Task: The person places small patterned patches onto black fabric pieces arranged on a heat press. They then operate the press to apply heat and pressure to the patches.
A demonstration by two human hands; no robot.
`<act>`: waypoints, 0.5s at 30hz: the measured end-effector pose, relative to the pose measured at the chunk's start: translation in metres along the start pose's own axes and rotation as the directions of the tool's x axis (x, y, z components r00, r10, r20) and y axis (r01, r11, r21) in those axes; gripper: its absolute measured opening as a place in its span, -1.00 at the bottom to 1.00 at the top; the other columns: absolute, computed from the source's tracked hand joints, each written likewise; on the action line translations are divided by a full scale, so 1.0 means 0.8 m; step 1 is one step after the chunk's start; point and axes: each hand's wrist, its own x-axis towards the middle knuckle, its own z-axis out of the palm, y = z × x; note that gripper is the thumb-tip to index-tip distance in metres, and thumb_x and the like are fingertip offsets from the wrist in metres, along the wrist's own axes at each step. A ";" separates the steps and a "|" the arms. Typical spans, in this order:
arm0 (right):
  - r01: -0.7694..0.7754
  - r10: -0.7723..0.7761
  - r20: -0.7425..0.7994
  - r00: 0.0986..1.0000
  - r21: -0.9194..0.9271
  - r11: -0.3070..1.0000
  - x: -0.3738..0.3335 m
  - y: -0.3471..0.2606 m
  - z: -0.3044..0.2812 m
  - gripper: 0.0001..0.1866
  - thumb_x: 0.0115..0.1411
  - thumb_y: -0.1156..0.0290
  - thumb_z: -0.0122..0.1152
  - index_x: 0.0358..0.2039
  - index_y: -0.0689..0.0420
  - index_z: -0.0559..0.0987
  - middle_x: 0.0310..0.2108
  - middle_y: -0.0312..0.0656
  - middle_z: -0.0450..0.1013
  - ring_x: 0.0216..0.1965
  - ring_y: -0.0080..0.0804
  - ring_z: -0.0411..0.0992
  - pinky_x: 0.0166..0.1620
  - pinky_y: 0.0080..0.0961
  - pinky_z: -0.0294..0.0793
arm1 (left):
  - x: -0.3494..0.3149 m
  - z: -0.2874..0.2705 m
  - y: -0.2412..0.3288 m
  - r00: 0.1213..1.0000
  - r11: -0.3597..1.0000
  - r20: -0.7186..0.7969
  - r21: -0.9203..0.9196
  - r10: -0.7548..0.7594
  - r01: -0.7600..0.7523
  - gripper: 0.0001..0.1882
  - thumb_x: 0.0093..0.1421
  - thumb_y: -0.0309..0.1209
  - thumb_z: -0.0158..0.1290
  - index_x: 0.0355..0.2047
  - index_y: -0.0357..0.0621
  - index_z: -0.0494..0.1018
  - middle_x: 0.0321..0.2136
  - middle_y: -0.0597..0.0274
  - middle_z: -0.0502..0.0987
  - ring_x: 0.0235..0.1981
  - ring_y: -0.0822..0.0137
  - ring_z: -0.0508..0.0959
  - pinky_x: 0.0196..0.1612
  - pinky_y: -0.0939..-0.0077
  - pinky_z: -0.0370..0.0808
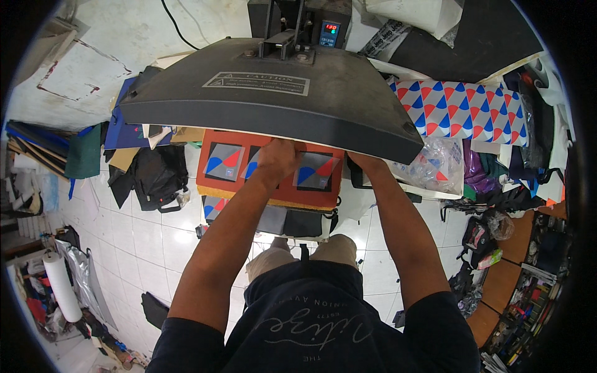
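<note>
With left hand [278, 160] over the colorful patches [225, 163] on the orange pad [249, 193] and right hand [369, 163] half-hidden beside it under the heat press [261, 102], can't really tell either's grip, probably just keeping stuff lined up tbh.

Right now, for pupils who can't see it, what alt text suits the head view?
A person's left hand reaches over grey, red and blue panels on a rust-red board beneath a dark press plate; the right hand, partly hidden, is beside the board. Similarly coloured patterned material lies at right.
</note>
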 end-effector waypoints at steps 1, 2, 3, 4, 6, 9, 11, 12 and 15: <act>-0.017 0.016 0.033 0.999 0.015 1.000 0.001 -0.002 0.000 -0.64 0.17 0.26 0.12 -0.06 0.13 0.52 -0.03 0.04 0.43 0.04 0.00 0.35 0.14 -0.13 0.25 | -0.003 0.000 -0.004 0.999 1.000 -0.042 -0.004 -0.017 0.017 -0.61 0.20 -0.14 -0.06 -0.04 -0.05 0.44 -0.11 -0.01 0.51 -0.09 -0.01 0.52 -0.04 0.14 0.48; -0.026 0.025 0.053 0.998 0.027 0.999 -0.001 -0.005 -0.002 -0.66 0.17 0.28 0.10 -0.08 0.15 0.53 -0.04 0.05 0.44 0.02 0.01 0.36 0.12 -0.13 0.26 | -0.007 0.000 -0.007 0.996 0.999 -0.085 -0.008 -0.033 0.033 -0.65 0.17 -0.18 -0.03 -0.08 -0.02 0.48 -0.16 0.00 0.53 -0.13 -0.01 0.54 -0.05 0.15 0.50; -0.036 0.033 0.072 0.997 0.039 0.999 -0.003 -0.006 -0.006 -0.68 0.17 0.30 0.09 -0.09 0.16 0.53 -0.06 0.06 0.45 0.01 0.02 0.37 0.11 -0.13 0.27 | -0.011 0.000 -0.010 0.991 0.999 -0.128 -0.012 -0.049 0.048 -0.68 0.13 -0.23 -0.01 -0.13 0.00 0.51 -0.20 0.02 0.55 -0.17 -0.01 0.56 -0.07 0.16 0.51; -0.071 0.064 0.097 0.993 0.072 0.995 -0.004 -0.010 -0.017 -0.69 0.17 0.32 0.09 -0.11 0.17 0.54 -0.08 0.06 0.45 -0.02 0.03 0.38 0.09 -0.13 0.29 | -0.019 -0.003 -0.013 0.990 0.999 -0.139 -0.025 -0.032 0.029 -0.69 0.14 -0.24 -0.01 -0.14 -0.01 0.51 -0.23 0.01 0.56 -0.21 -0.02 0.57 -0.11 0.15 0.52; -0.143 0.122 0.152 0.981 0.133 0.981 -0.007 -0.016 -0.050 -0.71 0.16 0.35 0.07 -0.13 0.19 0.55 -0.11 0.07 0.47 -0.06 0.04 0.41 0.06 -0.13 0.31 | -0.040 -0.010 -0.017 0.987 0.999 -0.162 -0.053 0.001 -0.010 -0.71 0.14 -0.26 -0.01 -0.15 -0.03 0.50 -0.28 0.00 0.56 -0.29 -0.03 0.58 -0.21 0.13 0.53; -0.335 0.318 0.115 0.941 0.196 0.921 -0.011 -0.014 -0.119 -0.66 0.13 0.42 0.12 -0.06 0.21 0.48 -0.14 -0.01 0.49 -0.09 -0.14 0.45 0.00 -0.30 0.37 | -0.093 -0.006 -0.024 0.911 0.941 -0.402 -0.261 0.095 -0.213 -0.72 0.14 -0.32 0.02 -0.15 -0.09 0.49 -0.39 -0.04 0.56 -0.38 -0.02 0.58 -0.34 0.15 0.50; -0.410 0.523 -0.018 0.852 0.600 0.687 -0.022 0.005 -0.156 -0.75 0.19 0.61 0.01 -0.12 0.27 0.50 -0.20 -0.12 0.49 -0.15 -0.41 0.44 -0.07 -0.53 0.38 | -0.141 -0.012 -0.025 0.920 0.903 -0.386 -0.369 0.067 -0.221 -0.71 0.15 -0.38 0.05 -0.13 -0.19 0.48 -0.43 0.00 0.56 -0.47 0.13 0.57 -0.39 0.31 0.47; -0.412 0.545 -0.074 0.835 0.574 0.708 -0.005 -0.003 -0.193 -0.77 0.24 0.54 0.03 -0.10 0.27 0.50 -0.19 -0.19 0.48 -0.16 -0.47 0.42 -0.06 -0.58 0.37 | -0.168 -0.011 -0.030 0.923 0.882 -0.382 -0.421 0.040 -0.213 -0.71 0.15 -0.41 0.06 -0.12 -0.24 0.47 -0.45 0.02 0.56 -0.51 0.20 0.57 -0.42 0.39 0.45; -0.269 0.543 -0.280 0.792 0.638 0.722 0.039 0.002 -0.296 -0.78 0.26 0.42 0.10 -0.16 0.27 0.55 -0.40 -0.34 0.46 -0.42 -0.66 0.33 -0.36 -0.72 0.33 | -0.234 0.010 -0.043 0.909 0.843 -0.383 -0.533 -0.165 -0.072 -0.74 0.14 -0.41 0.05 -0.16 -0.18 0.50 -0.57 0.03 0.52 -0.60 0.23 0.53 -0.51 0.41 0.41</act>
